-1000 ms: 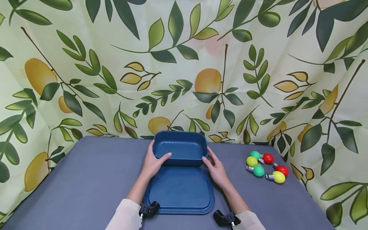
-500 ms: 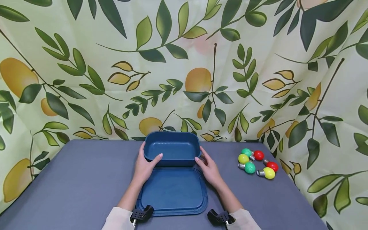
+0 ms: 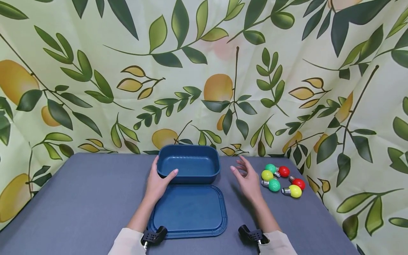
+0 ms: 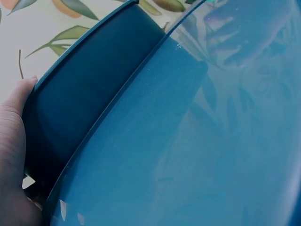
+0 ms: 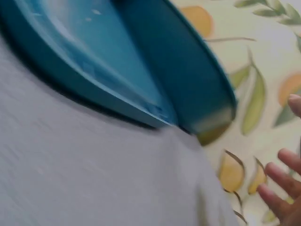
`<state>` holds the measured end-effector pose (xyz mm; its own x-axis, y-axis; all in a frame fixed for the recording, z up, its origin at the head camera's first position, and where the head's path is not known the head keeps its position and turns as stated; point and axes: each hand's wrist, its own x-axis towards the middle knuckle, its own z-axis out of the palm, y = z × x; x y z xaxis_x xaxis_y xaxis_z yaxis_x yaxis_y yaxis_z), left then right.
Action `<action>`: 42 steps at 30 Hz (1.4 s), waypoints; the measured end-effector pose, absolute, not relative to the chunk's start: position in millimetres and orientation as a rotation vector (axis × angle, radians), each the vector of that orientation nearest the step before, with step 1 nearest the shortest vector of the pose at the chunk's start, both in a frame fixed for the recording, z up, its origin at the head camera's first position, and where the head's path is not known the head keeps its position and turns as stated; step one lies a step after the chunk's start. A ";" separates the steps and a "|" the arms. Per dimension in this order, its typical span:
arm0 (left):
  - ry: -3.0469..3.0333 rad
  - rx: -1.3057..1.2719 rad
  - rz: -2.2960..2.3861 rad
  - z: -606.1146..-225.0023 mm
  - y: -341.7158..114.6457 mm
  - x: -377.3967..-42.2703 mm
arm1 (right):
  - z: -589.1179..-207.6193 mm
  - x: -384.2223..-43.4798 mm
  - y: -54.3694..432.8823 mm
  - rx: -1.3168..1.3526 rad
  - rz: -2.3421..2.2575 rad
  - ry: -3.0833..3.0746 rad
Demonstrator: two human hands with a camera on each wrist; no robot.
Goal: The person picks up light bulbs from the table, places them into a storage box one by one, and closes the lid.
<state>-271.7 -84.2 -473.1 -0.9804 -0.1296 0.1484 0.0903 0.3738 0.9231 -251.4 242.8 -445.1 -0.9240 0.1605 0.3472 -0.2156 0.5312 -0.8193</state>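
Observation:
A dark blue plastic box (image 3: 191, 179), its inside bare, stands near the back of the table in the head view. In front of it lies a flat blue lid (image 3: 188, 212) with a raised rim. My left hand (image 3: 158, 184) holds the box's left end, thumb over the front rim and fingers along the side. In the left wrist view the thumb (image 4: 16, 99) lies against the box wall (image 4: 89, 84). My right hand (image 3: 250, 180) is apart from the box, to its right, with loosely bent fingers and nothing in them. The right wrist view catches only its fingertips (image 5: 280, 181).
Several small light bulbs lie in a cluster on the right: green (image 3: 274, 185), yellow (image 3: 295, 191) and red (image 3: 299, 183), with metal screw bases. A leaf-and-fruit patterned cloth (image 3: 178, 106) hangs behind the grey table (image 3: 95, 198) and along its sides.
My right hand has let go of the box's right end and moved right, towards the bulbs. My left hand stays on the box. The head view has turned a little to the right.

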 end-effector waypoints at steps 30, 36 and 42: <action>-2.440 0.019 -1.640 -472.3 -84.2 -271.2 | -481.7 -243.7 325.8 -0.220 1.187 -2.159; -2.446 0.029 -1.638 -472.8 -85.5 -270.5 | -484.4 -245.4 317.2 -0.093 1.123 -2.337; -2.453 0.027 -1.634 -472.5 -85.5 -269.9 | -486.0 -247.6 315.3 -0.001 1.137 -2.487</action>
<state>-269.9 -85.5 -472.5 -0.9812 -0.1218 0.1499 0.0914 0.3909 0.9159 -247.6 315.3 -486.0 -0.9181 0.1652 0.3602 -0.1643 0.6685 -0.7254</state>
